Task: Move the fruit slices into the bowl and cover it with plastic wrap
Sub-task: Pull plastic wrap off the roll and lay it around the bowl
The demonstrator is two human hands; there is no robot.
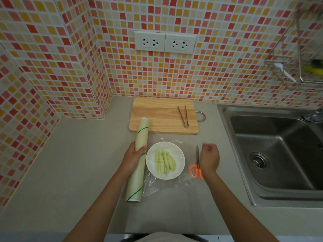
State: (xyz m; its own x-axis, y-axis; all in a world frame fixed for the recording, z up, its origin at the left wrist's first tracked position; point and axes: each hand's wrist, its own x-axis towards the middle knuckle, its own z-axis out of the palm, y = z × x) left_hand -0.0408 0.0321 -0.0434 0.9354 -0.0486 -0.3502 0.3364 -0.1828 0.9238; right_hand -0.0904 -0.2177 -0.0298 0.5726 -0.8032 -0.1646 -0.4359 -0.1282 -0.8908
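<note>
Left hand (132,157): fingers curled round plastic wrap roll (138,159). Right hand (209,157): fingers loosely curled beside scissors (197,163), grasp uncertain. White bowl (165,160): pale fruit slices (165,161), sheet drawn over.

Left hand (133,158) grips something; right hand (209,158) hovers, fingers curled.

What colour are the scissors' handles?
Orange, on the scissors beside the bowl; the head view shows them.

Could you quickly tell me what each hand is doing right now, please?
Left hand: grips the plastic wrap roll.
Right hand: loosely curled beside the scissors; grip cannot be told.
</note>
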